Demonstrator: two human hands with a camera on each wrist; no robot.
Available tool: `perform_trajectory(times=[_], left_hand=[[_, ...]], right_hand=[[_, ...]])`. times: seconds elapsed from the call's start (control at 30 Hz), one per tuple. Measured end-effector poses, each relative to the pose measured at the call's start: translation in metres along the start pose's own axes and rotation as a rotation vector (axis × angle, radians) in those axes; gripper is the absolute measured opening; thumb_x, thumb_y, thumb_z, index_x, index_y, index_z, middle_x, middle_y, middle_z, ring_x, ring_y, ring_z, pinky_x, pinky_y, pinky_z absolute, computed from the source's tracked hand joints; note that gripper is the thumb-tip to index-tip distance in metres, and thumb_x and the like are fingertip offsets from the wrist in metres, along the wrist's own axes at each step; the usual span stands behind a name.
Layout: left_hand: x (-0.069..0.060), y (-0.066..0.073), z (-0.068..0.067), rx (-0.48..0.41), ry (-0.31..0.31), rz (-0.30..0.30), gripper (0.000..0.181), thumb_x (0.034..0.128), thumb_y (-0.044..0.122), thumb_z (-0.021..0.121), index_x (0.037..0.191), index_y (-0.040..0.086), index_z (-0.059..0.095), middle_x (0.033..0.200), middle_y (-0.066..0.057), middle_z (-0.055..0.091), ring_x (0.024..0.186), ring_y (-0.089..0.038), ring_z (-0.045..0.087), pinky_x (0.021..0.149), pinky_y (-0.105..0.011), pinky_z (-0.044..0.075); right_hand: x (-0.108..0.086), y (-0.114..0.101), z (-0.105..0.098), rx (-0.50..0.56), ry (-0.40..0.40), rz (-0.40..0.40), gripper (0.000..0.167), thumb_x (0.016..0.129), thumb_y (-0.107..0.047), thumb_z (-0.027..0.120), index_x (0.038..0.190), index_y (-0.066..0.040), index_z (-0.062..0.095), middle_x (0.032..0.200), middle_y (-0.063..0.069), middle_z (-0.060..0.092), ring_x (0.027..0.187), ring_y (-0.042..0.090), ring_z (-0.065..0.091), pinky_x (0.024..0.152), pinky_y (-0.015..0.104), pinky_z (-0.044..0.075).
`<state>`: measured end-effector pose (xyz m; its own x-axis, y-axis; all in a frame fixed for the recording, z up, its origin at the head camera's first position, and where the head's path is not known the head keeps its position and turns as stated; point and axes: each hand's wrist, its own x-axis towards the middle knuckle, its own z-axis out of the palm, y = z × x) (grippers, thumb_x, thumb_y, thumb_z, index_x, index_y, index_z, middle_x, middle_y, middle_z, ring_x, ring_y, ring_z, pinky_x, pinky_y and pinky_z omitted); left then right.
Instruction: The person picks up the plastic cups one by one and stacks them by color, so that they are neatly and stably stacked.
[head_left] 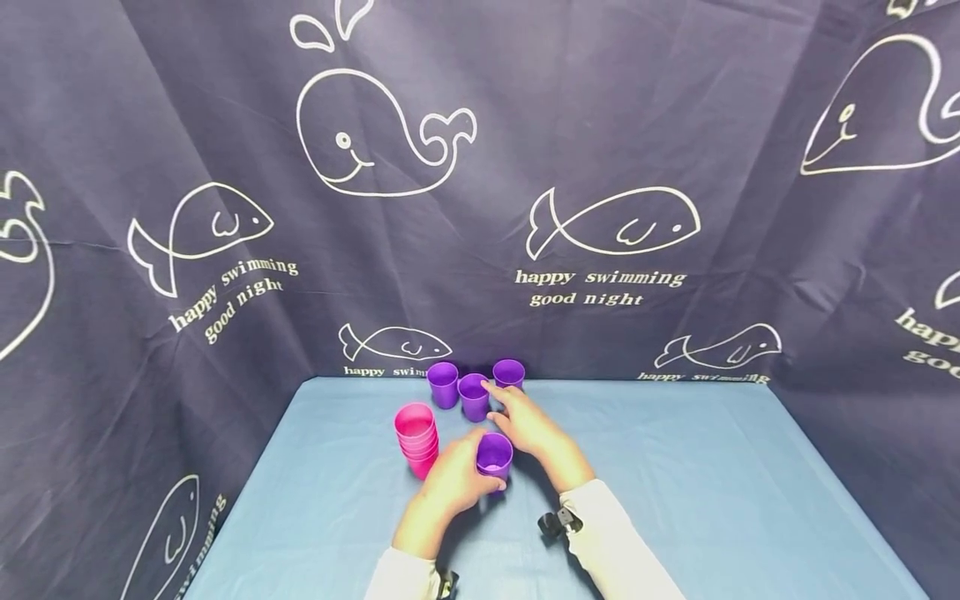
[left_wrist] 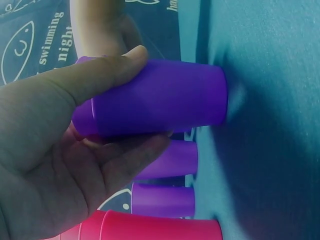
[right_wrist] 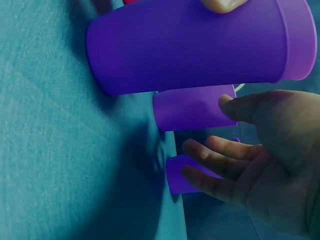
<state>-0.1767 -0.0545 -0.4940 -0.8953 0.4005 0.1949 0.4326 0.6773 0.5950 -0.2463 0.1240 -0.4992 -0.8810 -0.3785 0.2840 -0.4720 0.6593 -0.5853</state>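
One tipping risk: right hand (head_left: 527, 422), fingers spread wide, could brush the far middle cup (head_left: 474, 405) over. Left hand (head_left: 448, 477) grips the near purple cups (left_wrist: 172, 95).

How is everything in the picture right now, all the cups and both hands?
Pink cups: nested in a stack, upright.
Purple stack: nested cups, upright, held.
Back left purple cup: upright.
Back middle purple cup: upright.
Back right purple cup: upright, partly hidden.
Left hand: gripping the purple stack.
Right hand: fingers spread, holding nothing.
Blue cloth: spread out.
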Motion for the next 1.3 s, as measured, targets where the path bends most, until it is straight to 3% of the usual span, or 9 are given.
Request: perform_trajectory(times=[0.2, 0.37, 0.47, 0.7, 0.93, 1.03, 1.1, 1.3], left_hand=[[-0.001, 0.007, 0.000, 0.039, -0.025, -0.014, 0.062, 0.0754, 0.020, 0.095, 0.125, 0.006, 0.059, 0.107, -0.010, 0.074, 0.099, -0.026, 0.073, 0.091, -0.042, 0.060], [-0.003, 0.013, 0.000, 0.092, -0.067, -0.008, 0.063, 0.0845, 0.022, 0.089, 0.129, -0.001, 0.052, 0.112, -0.014, 0.070, 0.101, -0.030, 0.072, 0.094, -0.044, 0.059], [-0.004, 0.014, 0.000, 0.097, -0.073, 0.004, 0.061, 0.0861, 0.023, 0.088, 0.128, -0.001, 0.051, 0.112, -0.012, 0.068, 0.100, -0.028, 0.071, 0.093, -0.043, 0.060], [-0.005, 0.012, 0.001, 0.073, -0.092, -0.030, 0.062, 0.0872, 0.025, 0.087, 0.129, -0.001, 0.050, 0.115, -0.013, 0.066, 0.101, -0.029, 0.071, 0.094, -0.044, 0.059], [-0.006, 0.009, 0.001, 0.062, -0.094, -0.046, 0.065, 0.0865, 0.025, 0.087, 0.131, -0.002, 0.048, 0.117, -0.014, 0.066, 0.102, -0.031, 0.071, 0.094, -0.045, 0.059], [-0.006, 0.008, 0.000, 0.051, -0.094, -0.054, 0.066, 0.0860, 0.025, 0.088, 0.131, -0.002, 0.048, 0.117, -0.014, 0.065, 0.101, -0.030, 0.071, 0.093, -0.046, 0.059], [-0.006, 0.007, 0.000, 0.048, -0.095, -0.056, 0.066, 0.0859, 0.025, 0.088, 0.131, -0.002, 0.048, 0.117, -0.014, 0.065, 0.100, -0.030, 0.071, 0.093, -0.045, 0.060], [-0.006, 0.007, 0.000, 0.041, -0.096, -0.055, 0.065, 0.0858, 0.024, 0.088, 0.131, -0.002, 0.048, 0.118, -0.014, 0.064, 0.103, -0.030, 0.071, 0.095, -0.046, 0.059]], right_hand=[[0.005, 0.001, 0.004, 0.013, 0.039, 0.052, 0.047, 0.097, -0.006, 0.073, 0.143, -0.006, 0.064, 0.121, 0.025, 0.065, 0.095, 0.027, 0.064, 0.093, 0.050, 0.057], [0.007, 0.003, 0.004, 0.044, 0.060, 0.051, 0.014, 0.095, -0.006, 0.075, 0.108, -0.004, 0.073, 0.128, 0.024, 0.064, 0.108, 0.037, 0.070, 0.099, 0.052, 0.058], [0.006, 0.003, 0.003, 0.043, 0.039, 0.045, 0.005, 0.094, -0.007, 0.076, 0.096, -0.006, 0.071, 0.132, 0.026, 0.063, 0.120, 0.041, 0.067, 0.105, 0.055, 0.055], [0.002, 0.000, 0.000, 0.093, 0.003, 0.025, 0.006, 0.097, -0.011, 0.073, 0.093, -0.008, 0.070, 0.141, 0.028, 0.059, 0.125, 0.043, 0.065, 0.108, 0.057, 0.052], [-0.001, -0.004, -0.003, 0.161, 0.056, -0.003, 0.012, 0.093, -0.014, 0.079, 0.087, -0.013, 0.069, 0.137, 0.022, 0.063, 0.101, 0.026, 0.068, 0.093, 0.042, 0.056], [-0.002, -0.006, -0.004, 0.214, 0.097, -0.018, 0.016, 0.088, -0.013, 0.084, 0.085, -0.013, 0.068, 0.131, 0.021, 0.065, 0.095, 0.022, 0.065, 0.089, 0.044, 0.057], [-0.003, -0.007, -0.006, 0.260, 0.127, -0.019, 0.019, 0.086, -0.013, 0.086, 0.084, -0.013, 0.067, 0.129, 0.020, 0.066, 0.097, 0.024, 0.065, 0.088, 0.048, 0.057], [-0.006, -0.008, -0.010, 0.386, 0.201, 0.023, 0.023, 0.084, -0.014, 0.087, 0.084, -0.008, 0.065, 0.128, 0.017, 0.066, 0.119, 0.030, 0.061, 0.086, 0.042, 0.056]])
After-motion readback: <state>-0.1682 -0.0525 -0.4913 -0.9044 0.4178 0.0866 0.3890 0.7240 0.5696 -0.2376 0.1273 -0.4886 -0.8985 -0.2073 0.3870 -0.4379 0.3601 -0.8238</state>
